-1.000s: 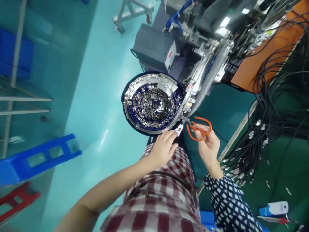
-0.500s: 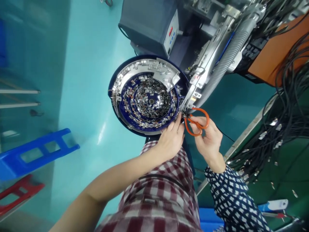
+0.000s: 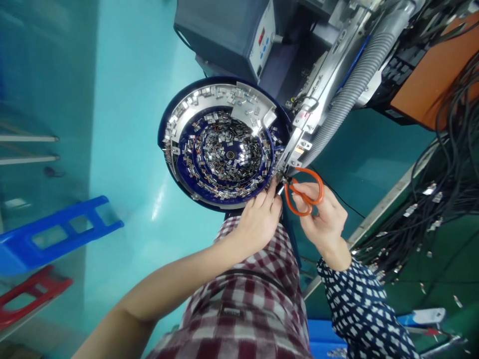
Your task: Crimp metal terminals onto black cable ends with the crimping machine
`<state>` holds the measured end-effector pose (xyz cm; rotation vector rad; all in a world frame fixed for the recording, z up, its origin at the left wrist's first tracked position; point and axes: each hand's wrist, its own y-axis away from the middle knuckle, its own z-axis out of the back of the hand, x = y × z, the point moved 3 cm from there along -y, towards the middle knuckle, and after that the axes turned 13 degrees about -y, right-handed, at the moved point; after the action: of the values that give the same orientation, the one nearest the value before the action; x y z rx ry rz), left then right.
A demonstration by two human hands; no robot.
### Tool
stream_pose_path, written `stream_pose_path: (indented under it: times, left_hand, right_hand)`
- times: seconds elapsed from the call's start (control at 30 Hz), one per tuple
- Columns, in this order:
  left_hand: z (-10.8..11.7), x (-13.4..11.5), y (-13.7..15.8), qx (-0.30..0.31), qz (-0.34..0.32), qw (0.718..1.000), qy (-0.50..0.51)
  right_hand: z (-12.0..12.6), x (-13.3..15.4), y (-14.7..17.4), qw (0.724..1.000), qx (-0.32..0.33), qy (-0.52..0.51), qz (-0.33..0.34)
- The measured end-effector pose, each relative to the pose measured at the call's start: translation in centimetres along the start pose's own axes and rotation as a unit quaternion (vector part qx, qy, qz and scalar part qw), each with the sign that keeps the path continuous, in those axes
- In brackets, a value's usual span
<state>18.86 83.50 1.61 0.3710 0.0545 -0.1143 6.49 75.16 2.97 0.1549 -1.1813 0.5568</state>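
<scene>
A pair of scissors with orange handles (image 3: 321,190) is gripped in my right hand (image 3: 325,215), its loops apart. The short dark end points left, at the lower end of a metal feed track (image 3: 299,129). My left hand (image 3: 261,219) is at the lower right rim of a round blue vibratory bowl (image 3: 187,193). Its fingers reach up close together to the same track end, beside the scissors' tip. What the left fingertips pinch or press, if anything, is too small to make out. Many small shiny metal parts (image 3: 220,172) lie inside the bowl.
A grey control box (image 3: 220,35) stands behind the bowl. Along the track runs a grey corrugated hose (image 3: 352,82). Black cables (image 3: 407,219) with metal ends lie on the green surface at right. A blue stool (image 3: 56,234) and a red stool (image 3: 33,294) are at left.
The view has shifted slightly, so the bowl and box appear a little further left and up. Both hands stay at the track end, with the scissors still in my right hand.
</scene>
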Motion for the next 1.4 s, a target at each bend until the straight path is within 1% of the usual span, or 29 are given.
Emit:
stream_pose_path:
  times: [0.3, 0.43, 0.5, 0.57, 0.63, 0.77, 0.83, 0.97, 1.1, 1.23, 1.4]
  left_hand:
    - [-0.3, -0.2, 0.5, 0.012, 0.011, 1.000, 0.007]
    - [-0.3, -0.3, 0.6, 0.012, 0.017, 1.000, 0.017]
    - [-0.3, -0.4, 0.6, 0.008, 0.017, 1.000, 0.016]
    - [-0.3, -0.4, 0.6, 0.005, 0.016, 1.000, 0.013]
    - [-0.3, -0.5, 0.7, 0.003, 0.013, 1.000, 0.009]
    - [-0.2, -0.5, 0.7, -0.001, 0.009, 1.000, 0.004]
    - [-0.1, -0.4, 0.7, -0.002, 0.008, 1.000, 0.001]
    - [-0.2, -0.5, 0.8, -0.003, 0.008, 1.000, 0.004]
    - [-0.2, -0.5, 0.8, -0.003, 0.010, 1.000, 0.002]
    - [-0.2, -0.6, 0.8, 0.016, 0.005, 1.000, 0.002]
    - [-0.2, -0.5, 0.8, 0.008, 0.010, 1.000, 0.008]
  right_hand:
    - [0.1, -0.7, -0.5, 0.999, -0.019, 0.035, 0.006]
    - [-0.2, -0.7, -0.5, 0.998, 0.007, 0.059, 0.007]
    - [-0.2, -0.6, -0.3, 0.999, 0.027, 0.046, 0.001]
    - [0.0, -0.4, -0.2, 0.999, 0.033, 0.026, 0.000]
    - [0.3, -0.4, -0.3, 1.000, 0.019, 0.017, 0.006]
    - [0.5, -0.6, -0.8, 0.999, -0.011, 0.035, 0.014]
    - [0.4, -0.8, -0.9, 0.999, -0.007, 0.047, 0.012]
    - [-0.1, -0.6, -0.5, 0.998, 0.023, 0.055, 0.020]
    - [-0.5, 0.0, 0.2, 0.998, 0.019, 0.057, 0.021]
    - [-1.2, 0.2, 0.4, 0.998, 0.044, 0.021, 0.031]
    - [-0.6, -0.1, 0.1, 1.000, -0.005, 0.013, 0.022]
